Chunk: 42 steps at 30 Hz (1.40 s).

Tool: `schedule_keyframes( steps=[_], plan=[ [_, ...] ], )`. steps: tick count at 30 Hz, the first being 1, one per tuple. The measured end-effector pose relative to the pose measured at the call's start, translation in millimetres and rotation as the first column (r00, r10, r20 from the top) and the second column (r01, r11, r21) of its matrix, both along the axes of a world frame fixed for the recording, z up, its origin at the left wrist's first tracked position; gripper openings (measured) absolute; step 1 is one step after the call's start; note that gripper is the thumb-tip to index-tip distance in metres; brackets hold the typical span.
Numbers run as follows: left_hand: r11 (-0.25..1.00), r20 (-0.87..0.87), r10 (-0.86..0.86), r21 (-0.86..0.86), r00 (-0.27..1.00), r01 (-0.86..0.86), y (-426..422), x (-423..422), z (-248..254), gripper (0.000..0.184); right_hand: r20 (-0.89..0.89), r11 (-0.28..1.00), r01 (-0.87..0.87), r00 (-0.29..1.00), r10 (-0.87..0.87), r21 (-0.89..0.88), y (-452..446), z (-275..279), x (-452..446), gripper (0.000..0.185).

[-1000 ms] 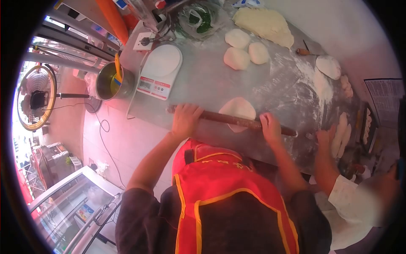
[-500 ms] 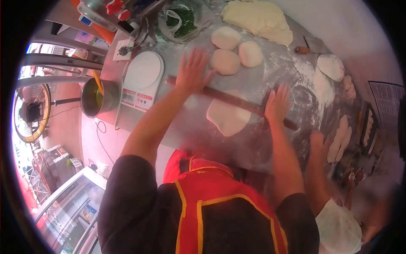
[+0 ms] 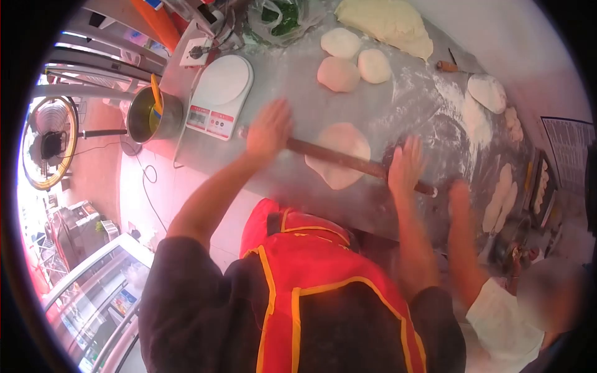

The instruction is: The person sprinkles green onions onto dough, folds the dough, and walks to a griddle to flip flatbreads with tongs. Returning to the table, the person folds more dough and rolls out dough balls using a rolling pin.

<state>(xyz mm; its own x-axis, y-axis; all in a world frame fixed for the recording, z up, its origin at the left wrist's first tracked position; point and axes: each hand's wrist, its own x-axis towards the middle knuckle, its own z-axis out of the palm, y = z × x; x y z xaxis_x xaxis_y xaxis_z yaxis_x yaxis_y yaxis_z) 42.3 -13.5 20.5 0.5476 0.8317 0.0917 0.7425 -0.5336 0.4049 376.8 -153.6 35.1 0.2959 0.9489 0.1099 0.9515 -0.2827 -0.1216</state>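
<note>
A dark wooden rolling pin (image 3: pixel 333 155) lies slantwise across a flattened piece of dough (image 3: pixel 341 176) on the metal worktop. My left hand (image 3: pixel 268 132) presses on the pin near its left end, its fingers stretched forward and slightly blurred. Towards the other end, my right hand (image 3: pixel 405 166) rests flat on the pin with fingers extended. Dough shows on both sides of the pin; the strip beneath it is hidden. Beyond the pin sit three round dough pieces, the nearest being a dough ball (image 3: pixel 338 74).
A white kitchen scale (image 3: pixel 222 90) and a metal pot (image 3: pixel 144 118) stand left. At the back are a bag of greens (image 3: pixel 283 17) and a big dough mass (image 3: pixel 388 28). Loose flour (image 3: pixel 472 121) covers the right side. A co-worker's hand (image 3: pixel 460 194) is close to my right arm.
The rolling pin and both my hands have come towards my body over the dough. More dough now shows beyond the pin. My view has shifted slightly.
</note>
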Motion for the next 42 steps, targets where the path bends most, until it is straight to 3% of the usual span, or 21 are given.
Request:
schedule_keyframes(
  steps=[2,5,6,12,15,17,19,22,25,27,28,29,30,31,32,33,34,35,36,39,42],
  plan=[
    [0.982,-0.012,0.059,0.178,0.998,-0.056,13,18,22,0.062,0.021,0.999,-0.032,0.999,0.033,-0.040,17,0,0,0.052],
    [0.995,-0.053,0.036,0.095,0.998,-0.031,-41,-10,20,0.066,0.032,0.997,-0.077,0.996,0.078,-0.026,-36,-3,-19,0.053],
    [0.996,-0.146,0.078,-0.035,0.986,-0.084,-57,-12,26,0.073,-0.008,0.998,-0.058,0.998,0.057,-0.036,-48,1,-26,0.053],
    [0.984,-0.177,0.088,-0.139,0.980,-0.113,-135,-45,22,0.076,-0.075,1.000,-0.017,0.997,0.015,-0.025,-100,-2,-49,0.056],
    [0.994,-0.138,0.106,-0.013,0.985,-0.109,-83,-20,19,0.074,-0.062,0.996,-0.032,0.998,0.026,-0.086,-48,8,-30,0.054],
    [0.985,-0.168,0.106,0.152,0.980,-0.080,-28,0,12,0.069,0.064,0.998,-0.015,0.998,0.019,-0.064,4,-4,-10,0.052],
    [0.981,-0.229,0.099,0.185,0.968,-0.057,22,25,30,0.063,0.060,0.999,0.034,0.998,-0.033,-0.004,57,-2,6,0.052],
    [0.955,-0.161,0.141,0.282,0.977,-0.091,73,45,22,0.065,0.091,0.996,0.000,0.996,-0.009,0.093,97,1,20,0.053],
    [0.979,-0.092,0.109,0.181,0.990,-0.091,20,18,15,0.066,-0.007,0.994,-0.057,0.998,0.058,0.088,48,0,3,0.055],
    [0.998,-0.140,0.037,0.046,0.989,-0.030,-35,-9,17,0.066,-0.023,0.990,-0.123,0.992,0.124,0.062,-15,-6,-15,0.054],
    [0.999,-0.040,0.021,0.043,0.999,-0.020,-59,-17,8,0.063,-0.046,0.993,-0.117,0.992,0.118,0.023,-38,3,-21,0.053],
    [0.998,0.049,0.018,0.056,0.999,-0.020,-78,-31,-5,0.061,-0.079,0.992,-0.128,0.989,0.127,-0.002,-52,11,-32,0.052],
    [0.960,0.133,0.036,0.271,0.991,-0.071,-85,-29,-19,0.045,-0.294,0.987,-0.096,0.954,0.054,-0.129,-48,29,-31,0.051],
    [0.979,-0.042,0.047,-0.197,0.998,-0.055,-75,-27,8,0.026,-0.302,0.982,-0.149,0.947,0.110,-0.112,-48,-13,-9,0.051],
    [0.980,-0.064,0.034,-0.194,0.997,-0.046,-71,-27,-11,0.014,-0.309,0.979,-0.047,0.951,-0.016,-0.196,-15,9,-27,0.050],
    [0.953,-0.284,-0.107,-0.301,0.953,0.017,-57,-22,-18,0.014,-0.403,0.988,-0.051,0.909,0.108,0.149,3,-22,-26,0.049],
    [0.987,-0.165,-0.111,-0.134,0.980,0.090,-53,-27,-11,0.017,-0.621,0.972,-0.049,0.762,0.185,0.229,37,-41,-21,0.057],
    [0.986,-0.051,-0.163,0.033,0.985,0.165,-57,-27,-8,0.020,-0.719,0.999,-0.032,0.694,0.047,0.035,70,-31,-31,0.056],
    [0.979,-0.084,-0.169,0.103,0.982,0.178,-57,-23,-18,0.018,-0.763,0.982,-0.024,0.634,-0.128,-0.185,92,-17,-40,0.056],
    [0.985,-0.144,-0.118,0.110,0.983,0.135,-80,-15,14,0.016,-0.704,0.779,-0.455,0.709,0.024,-0.432,139,-18,-56,0.045],
    [0.990,-0.107,-0.076,0.112,0.991,0.087,-101,-15,23,0.014,-0.592,0.578,-0.809,0.520,0.616,-0.109,146,-19,-123,0.028]
  ],
)
